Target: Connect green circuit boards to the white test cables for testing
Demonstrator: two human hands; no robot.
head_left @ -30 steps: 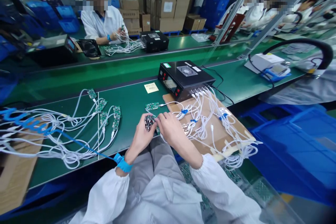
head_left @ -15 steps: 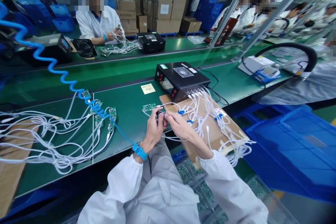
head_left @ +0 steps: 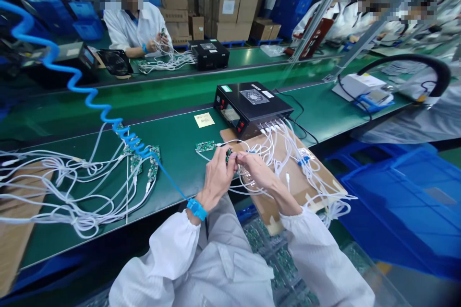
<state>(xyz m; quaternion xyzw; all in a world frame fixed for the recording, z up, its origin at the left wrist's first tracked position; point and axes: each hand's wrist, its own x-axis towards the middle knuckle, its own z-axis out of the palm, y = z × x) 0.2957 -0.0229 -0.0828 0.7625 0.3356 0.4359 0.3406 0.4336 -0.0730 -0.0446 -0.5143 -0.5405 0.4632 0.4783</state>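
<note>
My left hand (head_left: 219, 172), with a blue wrist strap (head_left: 197, 209) below it, is closed around a small circuit board (head_left: 229, 153), mostly hidden by the fingers. Against it, my right hand (head_left: 257, 170) pinches at the board's edge; white cable runs close by, but what lies in its fingertips is hidden. Another green circuit board (head_left: 205, 146) lies flat just beyond my left hand, a white cable plugged into its right end. Behind both hands stands a black tester box (head_left: 254, 105) with several white cables (head_left: 284, 139) plugged into its near side.
On the left, several wired circuit boards (head_left: 154, 163) lie beside tangled white cables (head_left: 82, 201). A blue coiled cord (head_left: 72, 76) crosses above them. Cardboard (head_left: 302, 187) sticks out past the table edge, near a blue bin (head_left: 399, 201). A co-worker (head_left: 137, 29) sits opposite.
Both hands have shifted slightly right together with the held board. My left fingers now cover more of it. The board on the table has stayed put.
</note>
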